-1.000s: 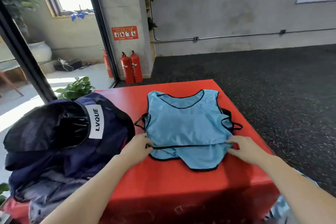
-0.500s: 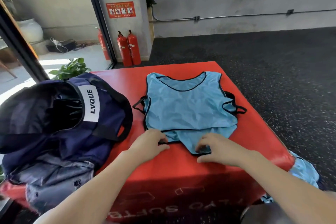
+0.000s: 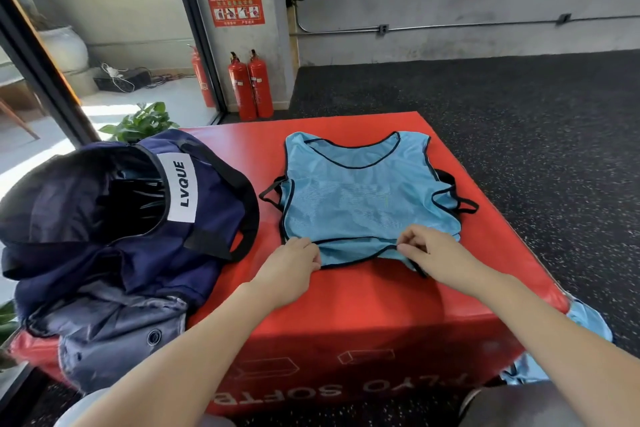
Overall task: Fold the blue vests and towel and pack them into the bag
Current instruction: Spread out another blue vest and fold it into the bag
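A light blue mesh vest (image 3: 360, 198) with black trim lies flat on the red padded box (image 3: 346, 308), neck hole toward the far side. My left hand (image 3: 291, 263) pinches its near hem at the left corner. My right hand (image 3: 433, 253) pinches the near hem right of the middle. The navy bag (image 3: 114, 218) with a white LVQUE label sits open on the box's left part. More light blue fabric (image 3: 585, 322) hangs off the box's right near corner.
A grey-blue garment (image 3: 117, 329) with buttons lies in front of the bag at the box's near left edge. Red fire extinguishers (image 3: 251, 85) stand by the pillar behind. Dark speckled floor surrounds the box; a potted plant (image 3: 142, 121) stands behind the bag.
Both hands moved from the vest's outer edges to its near hem; the lower flap that stuck out toward me is now gathered under the hem. The camera tilted down.
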Tool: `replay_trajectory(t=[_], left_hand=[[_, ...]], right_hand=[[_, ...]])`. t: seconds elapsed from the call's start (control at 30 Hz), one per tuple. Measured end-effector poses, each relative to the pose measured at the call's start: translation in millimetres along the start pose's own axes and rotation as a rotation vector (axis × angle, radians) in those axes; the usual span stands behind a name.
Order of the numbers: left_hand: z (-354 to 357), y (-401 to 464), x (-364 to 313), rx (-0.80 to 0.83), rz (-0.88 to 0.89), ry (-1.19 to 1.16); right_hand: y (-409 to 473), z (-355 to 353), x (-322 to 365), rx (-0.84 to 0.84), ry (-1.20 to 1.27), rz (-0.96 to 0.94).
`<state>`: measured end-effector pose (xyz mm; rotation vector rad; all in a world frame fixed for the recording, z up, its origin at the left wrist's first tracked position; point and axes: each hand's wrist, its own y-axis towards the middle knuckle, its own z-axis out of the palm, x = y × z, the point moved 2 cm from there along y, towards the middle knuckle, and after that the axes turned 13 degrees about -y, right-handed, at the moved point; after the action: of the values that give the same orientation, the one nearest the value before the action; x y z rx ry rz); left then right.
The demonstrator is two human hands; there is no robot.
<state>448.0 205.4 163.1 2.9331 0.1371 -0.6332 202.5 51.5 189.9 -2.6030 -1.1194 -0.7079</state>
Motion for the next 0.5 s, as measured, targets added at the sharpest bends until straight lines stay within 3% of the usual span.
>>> replay_trajectory(t=[0.07,0.27,0.5], left_hand=[[-2,-2,0,-0.035,-0.019,-0.05],[-2,-4,-10,-0.117,-0.064,0.094],[-1,-8,-3,-0.152,0.046,0.061]], right_hand=[[-1,-4,-1,-0.017,0.022,0.003],[-2,-14,1,-0.038,0.051,0.014],[0,-6,1,-0.07,-0.036,0.081]])
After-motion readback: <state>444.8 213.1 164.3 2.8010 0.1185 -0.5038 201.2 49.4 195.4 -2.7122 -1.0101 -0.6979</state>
